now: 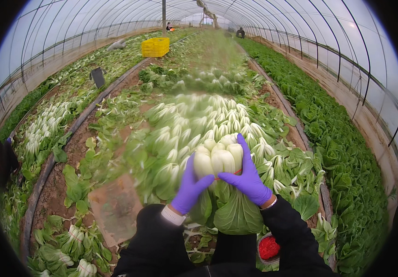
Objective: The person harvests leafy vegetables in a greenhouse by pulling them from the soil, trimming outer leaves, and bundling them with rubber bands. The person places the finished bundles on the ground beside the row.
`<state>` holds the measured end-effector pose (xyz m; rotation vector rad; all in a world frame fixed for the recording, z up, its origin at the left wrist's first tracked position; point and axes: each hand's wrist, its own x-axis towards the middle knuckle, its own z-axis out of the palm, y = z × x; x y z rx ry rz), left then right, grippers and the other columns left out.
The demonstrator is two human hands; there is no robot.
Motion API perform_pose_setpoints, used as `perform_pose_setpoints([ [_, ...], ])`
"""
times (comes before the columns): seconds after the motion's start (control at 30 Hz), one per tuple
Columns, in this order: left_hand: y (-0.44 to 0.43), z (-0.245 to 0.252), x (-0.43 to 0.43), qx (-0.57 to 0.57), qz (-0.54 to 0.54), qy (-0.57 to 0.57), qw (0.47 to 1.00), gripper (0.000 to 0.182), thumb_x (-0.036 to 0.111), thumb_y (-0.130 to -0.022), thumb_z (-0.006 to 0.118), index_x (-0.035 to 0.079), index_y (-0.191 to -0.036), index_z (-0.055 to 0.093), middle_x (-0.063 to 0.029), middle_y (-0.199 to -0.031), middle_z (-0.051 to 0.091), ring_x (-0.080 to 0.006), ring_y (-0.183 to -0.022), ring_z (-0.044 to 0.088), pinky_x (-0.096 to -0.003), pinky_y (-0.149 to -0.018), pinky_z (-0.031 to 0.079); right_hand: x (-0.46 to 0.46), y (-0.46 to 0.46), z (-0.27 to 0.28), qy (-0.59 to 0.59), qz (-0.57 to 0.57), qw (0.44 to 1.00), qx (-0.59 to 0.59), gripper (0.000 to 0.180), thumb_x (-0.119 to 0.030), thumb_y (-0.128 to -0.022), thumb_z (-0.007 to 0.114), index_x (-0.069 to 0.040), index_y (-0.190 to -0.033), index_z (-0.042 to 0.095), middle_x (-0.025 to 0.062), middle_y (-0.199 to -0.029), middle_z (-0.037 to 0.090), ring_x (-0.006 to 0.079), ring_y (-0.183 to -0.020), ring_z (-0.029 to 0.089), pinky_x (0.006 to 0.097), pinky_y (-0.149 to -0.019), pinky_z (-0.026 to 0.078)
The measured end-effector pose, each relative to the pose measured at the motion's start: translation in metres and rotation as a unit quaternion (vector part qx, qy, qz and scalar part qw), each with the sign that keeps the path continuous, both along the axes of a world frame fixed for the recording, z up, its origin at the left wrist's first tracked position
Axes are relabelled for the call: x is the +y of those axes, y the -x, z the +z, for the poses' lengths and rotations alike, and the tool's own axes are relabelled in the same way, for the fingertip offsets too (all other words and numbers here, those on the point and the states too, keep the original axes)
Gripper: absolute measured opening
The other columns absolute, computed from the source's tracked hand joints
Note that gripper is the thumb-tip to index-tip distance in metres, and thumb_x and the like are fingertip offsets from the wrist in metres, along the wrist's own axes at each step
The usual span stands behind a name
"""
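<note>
A bunch of bok choy (223,160) sits between my two hands, white stalk ends up and green leaves hanging down. Around its stalks runs a thin red tie (237,171). My left hand (191,188), in a purple glove, grips the bunch from the left with its thumb across the front. On the other side my right hand (249,176), gloved alike, holds it with the thumb near the red tie. Many loose bok choy (199,128) lie in rows on the ground ahead. A small container of red ties (268,248) is by my right forearm.
A flat board (115,207) lies at left, near tied bunches (76,235). Farther off stand a yellow crate (155,47) and a dark object (98,77). Growing greens (340,166) line the right side. A person (1,152) is at the left edge; others are far away.
</note>
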<state>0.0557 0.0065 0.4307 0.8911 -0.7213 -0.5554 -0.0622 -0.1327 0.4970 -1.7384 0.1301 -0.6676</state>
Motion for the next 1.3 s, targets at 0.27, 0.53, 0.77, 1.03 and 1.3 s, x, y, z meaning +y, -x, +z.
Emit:
perform_pose_setpoints([
  [0.27,-0.003,0.018,0.024,-0.182,0.018,-0.007,0.983,0.130,0.030,-0.058,0.098,0.001,-0.156,0.018,-0.0145,-0.153,0.035,-0.0269,-0.143,0.032,-0.0417,-0.119,0.027,0.008,0.032,0.009,0.015,0.083,0.996,-0.018,0.124,-0.023,-0.070,0.092,-0.002,-0.160,0.009,0.0163,-0.163,0.020,0.0278,-0.151,0.020,0.0416,-0.122,0.019],
  [0.53,0.015,0.022,0.023,-0.170,-0.002,-0.021,0.985,0.131,0.035,-0.058,0.099,-0.002,-0.154,0.019,-0.0156,-0.153,0.034,-0.0277,-0.144,0.032,-0.0442,-0.119,0.026,-0.012,0.022,0.015,-0.078,0.144,0.986,-0.010,0.095,-0.031,-0.086,0.076,-0.003,-0.158,0.021,0.0136,-0.159,0.030,0.0244,-0.147,0.029,0.0380,-0.120,0.025],
  [0.77,0.010,0.020,0.016,-0.172,-0.036,-0.014,0.984,0.121,0.033,-0.057,0.098,-0.002,-0.151,0.029,-0.0120,-0.148,0.042,-0.0234,-0.138,0.040,-0.0399,-0.116,0.031,-0.008,0.008,0.009,-0.139,0.048,0.989,-0.008,0.046,-0.021,-0.100,0.046,0.004,-0.137,0.055,0.0097,-0.122,0.064,0.0189,-0.112,0.060,0.0318,-0.103,0.047],
  [1.03,-0.028,-0.016,0.004,-0.067,-0.195,-0.039,0.978,0.108,0.026,-0.058,0.093,-0.002,-0.148,0.038,-0.0048,-0.138,0.053,-0.0163,-0.126,0.051,-0.0332,-0.108,0.041,0.008,0.005,0.019,-0.058,0.026,0.998,-0.003,0.045,-0.023,-0.099,0.048,0.004,-0.134,0.057,0.0103,-0.121,0.065,0.0168,-0.113,0.059,0.0305,-0.104,0.044],
  [1.3,-0.020,-0.047,-0.005,0.144,-0.119,0.019,0.982,0.091,0.034,-0.073,0.084,0.005,-0.148,0.041,-0.0129,-0.141,0.056,-0.0291,-0.128,0.055,-0.0448,-0.108,0.046,-0.021,-0.032,0.027,0.015,0.040,0.999,-0.014,0.041,-0.021,-0.104,0.045,0.003,-0.134,0.058,0.0113,-0.132,0.060,0.0185,-0.122,0.054,0.0328,-0.108,0.039],
])
